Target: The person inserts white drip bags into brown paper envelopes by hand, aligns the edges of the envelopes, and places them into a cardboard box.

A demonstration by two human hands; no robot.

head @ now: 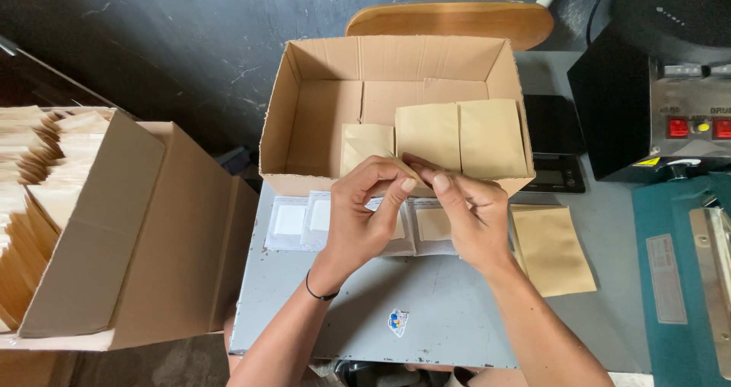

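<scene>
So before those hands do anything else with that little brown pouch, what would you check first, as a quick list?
1. Both hands on the pouch: left hand and right hand pinch the brown pouch at its top edge. Ok.
2. Pouch mouth open: cannot tell, fingers cover it.
3. Room in the open cardboard box: left part of its floor bare. Ok.
4. Standing pouches upright in the box: ok.
5. Spare flat pouch on the table, apart from the hands: ok.
</scene>
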